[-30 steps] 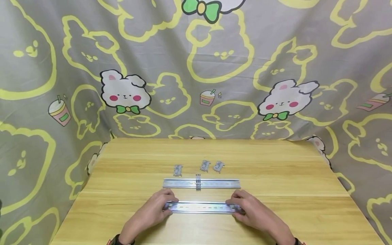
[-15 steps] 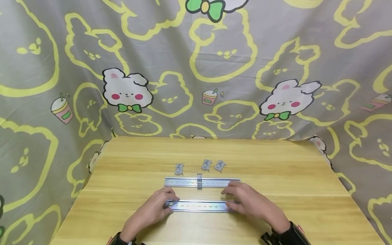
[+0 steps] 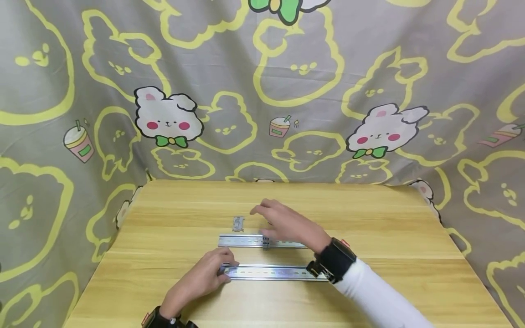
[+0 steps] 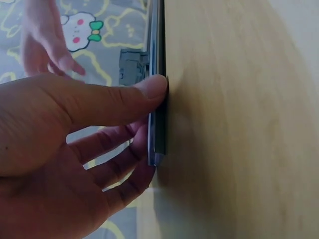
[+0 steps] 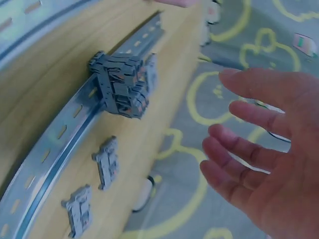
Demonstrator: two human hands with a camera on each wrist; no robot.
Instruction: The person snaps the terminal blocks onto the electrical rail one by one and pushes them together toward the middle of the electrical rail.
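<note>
My left hand (image 3: 208, 269) pinches the left end of the near slotted metal DIN rail (image 3: 266, 272), thumb on the front edge and fingers behind, as the left wrist view shows. Behind it lies the far DIN rail (image 3: 242, 240), carrying a cluster of grey terminal blocks (image 5: 119, 87). My right hand (image 3: 287, 224) hovers above the far rail, fingers spread and nothing in them. One loose terminal block (image 3: 238, 223) lies behind the rail at left. Two more, a loose block (image 5: 107, 163) and another block (image 5: 79, 211), show in the right wrist view; my hand hides them from the head view.
The wooden table (image 3: 389, 228) extends around the rails. A grey patterned curtain (image 3: 238, 91) hangs along its back and sides. A black wrist camera band (image 3: 337, 259) on the right arm covers part of the near rail's right end.
My right hand has let go of the near rail's right end and moved forward and left over the far rail. The left hand keeps its hold on the near rail.
</note>
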